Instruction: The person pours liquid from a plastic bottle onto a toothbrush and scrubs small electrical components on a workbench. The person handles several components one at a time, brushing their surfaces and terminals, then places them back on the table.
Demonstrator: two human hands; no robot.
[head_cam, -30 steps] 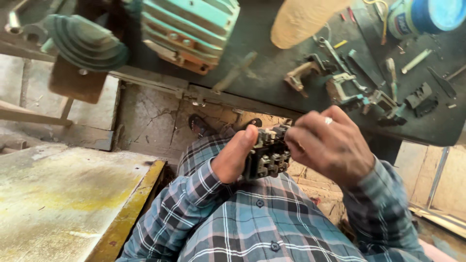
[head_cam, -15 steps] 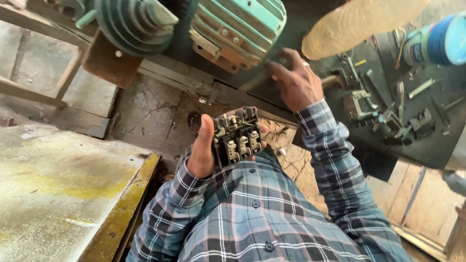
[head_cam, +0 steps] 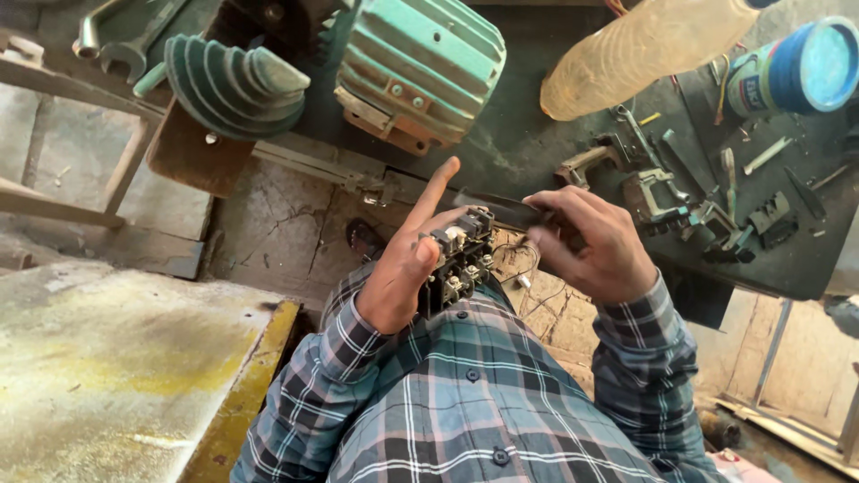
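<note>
Head view: left hand (head_cam: 403,277) grips the black contactor block (head_cam: 458,259) with forefinger extended, while right hand (head_cam: 595,246), at its 3 o'clock, pinches a dark flat tool (head_cam: 501,207), evidently at the terminal-working step, next needing the tip aligned.

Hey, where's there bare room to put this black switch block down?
The worn slab below the left hand is bare. The dark bench has a free patch between motor and bottle. Right of the right hand, tools crowd it.

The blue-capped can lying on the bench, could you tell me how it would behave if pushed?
The can lies on its side on the dark bench, so it would probably roll. Its round, smooth wall looks slippery. Scattered metal tools beside it might stop it early.
</note>
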